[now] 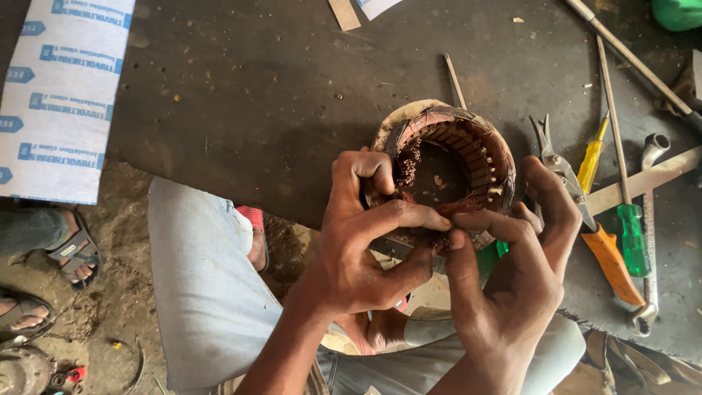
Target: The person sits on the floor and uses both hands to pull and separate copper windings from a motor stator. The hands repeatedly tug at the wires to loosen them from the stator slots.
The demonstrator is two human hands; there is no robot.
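Both of my bare hands sit closest below me, over my pale grey trouser legs (197,292). My left hand (362,241) curls its grip shut around the near left rim of the round metal motor stator with reddish copper windings (453,157), thumb and forefinger pinched onto a tuft of frayed copper wire at its lower edge. My right hand (519,271) closes on the same spot from the right, its fingertips meeting the left ones on the wire while its palm cups the stator's right side. That stator rests at the near edge of the dark, scuffed, dusty surface (278,110), its inner wall ribbed with evenly spaced slots and its outer wrapping rough and worn. Just to the right lie steel pliers with orange handles (585,219), a yellow-handled screwdriver (592,161), a green-handled screwdriver (629,219), a flat wooden strip (658,175) and a curved metal wrench (649,219). Far left, a white sheet with blue printed labels (58,95) hangs over the surface edge, above someone else's sandalled feet (66,256) on the dirt floor.
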